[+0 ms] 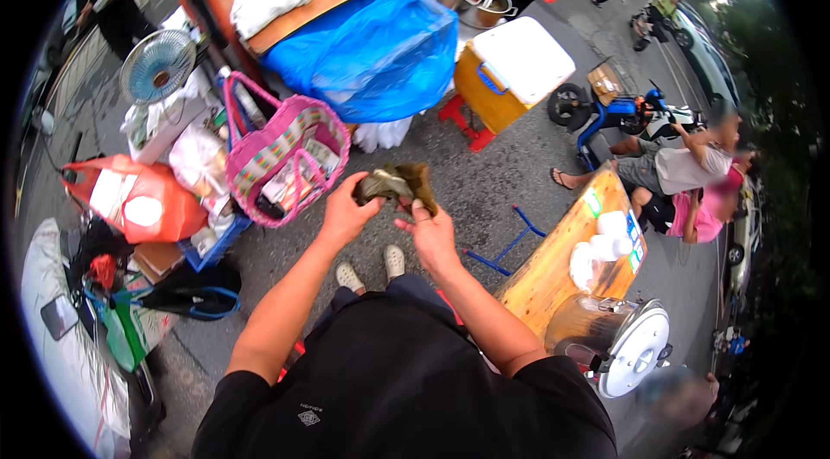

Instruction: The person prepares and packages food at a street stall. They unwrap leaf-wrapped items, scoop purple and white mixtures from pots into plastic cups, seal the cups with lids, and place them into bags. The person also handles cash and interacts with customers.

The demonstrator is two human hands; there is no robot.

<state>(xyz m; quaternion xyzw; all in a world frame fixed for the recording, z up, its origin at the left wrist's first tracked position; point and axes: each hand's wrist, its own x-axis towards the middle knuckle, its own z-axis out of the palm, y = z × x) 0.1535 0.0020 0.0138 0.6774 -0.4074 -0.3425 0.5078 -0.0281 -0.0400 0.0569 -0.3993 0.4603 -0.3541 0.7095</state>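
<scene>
Between my hands, above the asphalt, is a dark green-brown leaf wrapping (pixel 418 181), partly opened, with a paler part towards the left; I cannot tell whether food is inside. My left hand (pixel 347 209) grips its left end with thumb and fingers. The fingers of my right hand (pixel 431 232) hold the right, browner end from below. A pink woven basket (pixel 337 118) with a wallet-like dark item and papers stands just left of my left hand. Beyond my hands a blue plastic sheet (pixel 382 50) covers part of a table.
A yellow cooler box (pixel 483 80) with a white lid rests on a red stool. At right are a wooden table (pixel 538 277) and a large steel pot (pixel 583 323). A fan (pixel 157 67) and an orange bag (pixel 175 200) stand left. Two people sit beyond the wooden table.
</scene>
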